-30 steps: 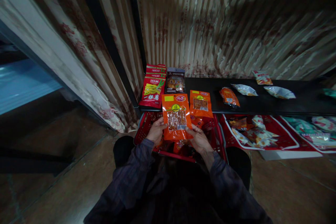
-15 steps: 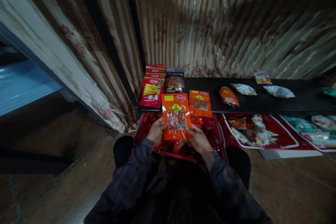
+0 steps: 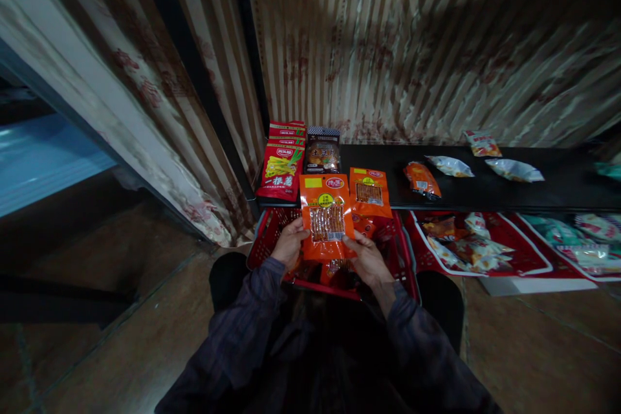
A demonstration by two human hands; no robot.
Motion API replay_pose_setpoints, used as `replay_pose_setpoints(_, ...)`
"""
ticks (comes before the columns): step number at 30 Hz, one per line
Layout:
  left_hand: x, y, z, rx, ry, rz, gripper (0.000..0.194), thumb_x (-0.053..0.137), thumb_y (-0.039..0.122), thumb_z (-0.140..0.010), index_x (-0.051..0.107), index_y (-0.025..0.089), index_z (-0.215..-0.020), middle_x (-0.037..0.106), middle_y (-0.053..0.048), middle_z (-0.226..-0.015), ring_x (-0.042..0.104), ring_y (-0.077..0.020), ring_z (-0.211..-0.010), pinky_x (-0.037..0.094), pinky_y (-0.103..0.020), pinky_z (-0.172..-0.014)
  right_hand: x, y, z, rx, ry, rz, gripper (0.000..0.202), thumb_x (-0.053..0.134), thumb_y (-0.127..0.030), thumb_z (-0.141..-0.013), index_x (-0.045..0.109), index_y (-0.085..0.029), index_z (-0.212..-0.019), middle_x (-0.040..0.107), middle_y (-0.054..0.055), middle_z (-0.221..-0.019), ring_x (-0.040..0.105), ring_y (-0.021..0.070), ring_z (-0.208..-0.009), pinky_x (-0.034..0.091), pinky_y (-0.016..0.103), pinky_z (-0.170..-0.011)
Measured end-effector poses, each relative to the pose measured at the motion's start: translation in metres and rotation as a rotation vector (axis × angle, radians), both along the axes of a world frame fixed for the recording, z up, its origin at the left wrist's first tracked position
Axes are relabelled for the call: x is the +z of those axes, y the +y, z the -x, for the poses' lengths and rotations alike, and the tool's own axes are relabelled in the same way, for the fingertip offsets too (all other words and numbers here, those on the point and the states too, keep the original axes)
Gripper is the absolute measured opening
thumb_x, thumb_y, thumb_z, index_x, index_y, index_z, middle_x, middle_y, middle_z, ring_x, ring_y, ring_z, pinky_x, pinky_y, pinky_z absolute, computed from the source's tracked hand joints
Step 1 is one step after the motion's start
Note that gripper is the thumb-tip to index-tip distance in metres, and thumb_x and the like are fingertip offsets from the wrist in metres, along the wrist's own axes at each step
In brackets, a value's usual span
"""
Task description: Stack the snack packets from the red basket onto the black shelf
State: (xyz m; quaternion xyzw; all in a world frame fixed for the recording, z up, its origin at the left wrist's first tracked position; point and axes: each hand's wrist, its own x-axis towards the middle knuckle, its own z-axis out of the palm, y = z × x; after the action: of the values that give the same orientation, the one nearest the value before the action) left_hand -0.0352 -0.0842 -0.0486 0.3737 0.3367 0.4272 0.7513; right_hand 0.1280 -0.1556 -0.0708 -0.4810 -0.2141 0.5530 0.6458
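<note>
My left hand (image 3: pixel 291 243) and my right hand (image 3: pixel 366 255) pinch the lower sides of an orange snack packet (image 3: pixel 326 220), its printed front facing me. It is held upright over a red basket (image 3: pixel 402 252), in front of the shelf edge. A second orange packet (image 3: pixel 370 193) of the same look lies just to its right, partly on the shelf. Behind stand red snack packets (image 3: pixel 281 171) stacked at the left, with a dark brown snack bag (image 3: pixel 323 150) beside them. More orange packets in the basket are partly hidden by my hands.
On the black shelf (image 3: pixel 460 193) to the right lie an orange bag (image 3: pixel 422 180) and several white bags (image 3: pixel 515 169). Below it stands another red basket (image 3: pixel 526 262) with snack bags. A dark upright post (image 3: pixel 250 39) and a striped curtain (image 3: pixel 349 45) rise behind.
Almost nothing differs. The orange packet stays between both hands, shifted very slightly, and the view has moved a touch.
</note>
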Motion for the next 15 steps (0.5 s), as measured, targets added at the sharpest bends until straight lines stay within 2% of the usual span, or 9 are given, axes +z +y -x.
replay_pose_setpoints(3, -0.003, 0.002, -0.005, 0.059, 0.041, -0.025, 0.048, 0.071, 0.013, -0.059, 0.068, 0.016, -0.107, 0.075, -0.005, -0.094, 0.068, -0.0237, -0.095, 0.048, -0.036, -0.091, 0.007, 0.000, 0.004, -0.024, -0.102, -0.024, 0.027, 0.080, -0.038, -0.061, 0.074, -0.026, -0.085, 0.076, -0.001, -0.082, 0.070, 0.0209, -0.081, 0.055, 0.038, -0.082)
replay_pose_setpoints(6, -0.005, 0.003, -0.016, 0.179, 0.072, -0.026, 0.075, 0.070, 0.010, -0.063, 0.050, 0.023, -0.134, 0.073, -0.003, -0.100, 0.067, -0.0205, -0.095, 0.049, -0.034, -0.090, 0.021, -0.002, 0.010, -0.016, -0.297, -0.124, 0.029, 0.075, -0.040, -0.068, 0.075, -0.025, -0.093, 0.076, 0.000, -0.094, 0.069, 0.0243, -0.095, 0.051, 0.041, -0.094)
replay_pose_setpoints(8, -0.003, 0.002, -0.024, 0.224, 0.071, -0.041, 0.083, 0.070, 0.010, -0.066, 0.040, 0.028, -0.142, 0.070, -0.003, -0.110, 0.066, -0.0192, -0.098, 0.049, -0.032, -0.089, 0.032, -0.005, 0.015, -0.028, -0.428, -0.180, 0.030, 0.073, -0.037, -0.072, 0.075, -0.025, -0.099, 0.076, 0.000, -0.103, 0.066, 0.0261, -0.104, 0.047, 0.044, -0.101)
replay_pose_setpoints(10, 0.000, 0.000, -0.029, 0.215, 0.070, -0.065, 0.077, 0.071, 0.011, -0.068, 0.045, 0.030, -0.139, 0.067, -0.002, -0.119, 0.064, -0.0188, -0.105, 0.048, -0.030, -0.090, 0.042, -0.008, 0.019, -0.054, -0.558, -0.216, 0.031, 0.072, -0.032, -0.074, 0.074, -0.027, -0.104, 0.074, 0.000, -0.110, 0.065, 0.0261, -0.109, 0.045, 0.043, -0.104)
replay_pose_setpoints(12, 0.003, -0.003, -0.033, 0.176, 0.058, -0.062, 0.062, 0.072, 0.017, -0.071, 0.055, 0.029, -0.130, 0.066, -0.001, -0.122, 0.061, -0.0193, -0.112, 0.047, -0.029, -0.094, 0.046, -0.012, 0.022, -0.054, -0.698, -0.240, 0.032, 0.070, -0.028, -0.076, 0.073, -0.030, -0.107, 0.073, 0.000, -0.114, 0.066, 0.0258, -0.108, 0.046, 0.042, -0.104)
replay_pose_setpoints(15, 0.004, -0.009, -0.034, 0.151, -0.012, -0.011, 0.042, 0.073, 0.030, -0.074, 0.066, 0.027, -0.115, 0.067, -0.001, -0.123, 0.055, -0.0201, -0.123, 0.042, -0.029, -0.102, 0.044, -0.015, 0.029, -0.031, -0.902, -0.258, 0.034, 0.065, -0.024, -0.079, 0.072, -0.031, -0.112, 0.072, 0.003, -0.115, 0.067, 0.0260, -0.106, 0.049, 0.041, -0.101)
